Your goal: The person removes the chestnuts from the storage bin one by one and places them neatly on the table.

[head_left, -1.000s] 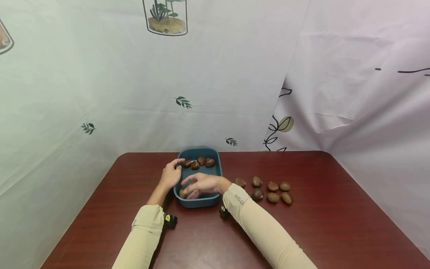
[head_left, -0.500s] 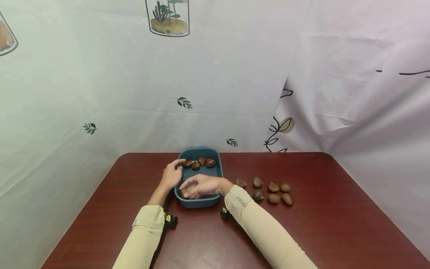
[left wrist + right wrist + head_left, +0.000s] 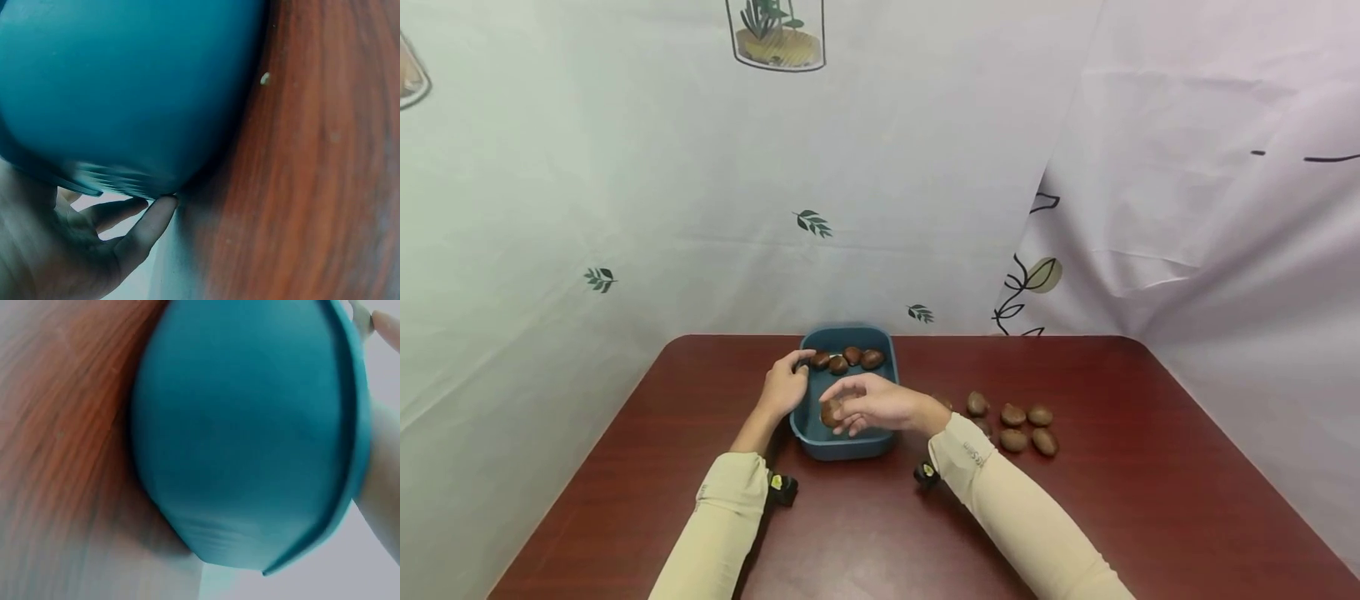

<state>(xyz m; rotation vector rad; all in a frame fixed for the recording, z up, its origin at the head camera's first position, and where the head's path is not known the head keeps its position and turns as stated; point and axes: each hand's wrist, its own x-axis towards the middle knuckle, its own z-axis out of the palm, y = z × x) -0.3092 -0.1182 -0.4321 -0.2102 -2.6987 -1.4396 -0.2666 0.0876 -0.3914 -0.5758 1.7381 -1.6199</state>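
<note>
A blue bin (image 3: 842,450) stands near the table's far edge in the head view, with several brown chestnuts (image 3: 872,359) gathered at its far end. My left hand (image 3: 784,388) holds the bin's left side at the rim; in the left wrist view its fingers (image 3: 147,228) lie against the ridged outer wall. Over the bin's near half, my right hand (image 3: 880,403) pinches one chestnut (image 3: 831,412) between thumb and fingers. That chestnut (image 3: 361,319) shows only partly at the top corner of the right wrist view, above the bin's rim.
To the right of the bin, several more chestnuts (image 3: 1013,440) lie loose on the dark red table (image 3: 850,533). My right wrist and sleeve (image 3: 1007,492) partly cover the nearest ones. A pale printed curtain (image 3: 880,167) hangs behind the table and along both sides.
My right hand has taken hold of the chestnut at the bin's near left corner, lifted it and moved slightly right with it. My left hand has stayed on the bin's side.
</note>
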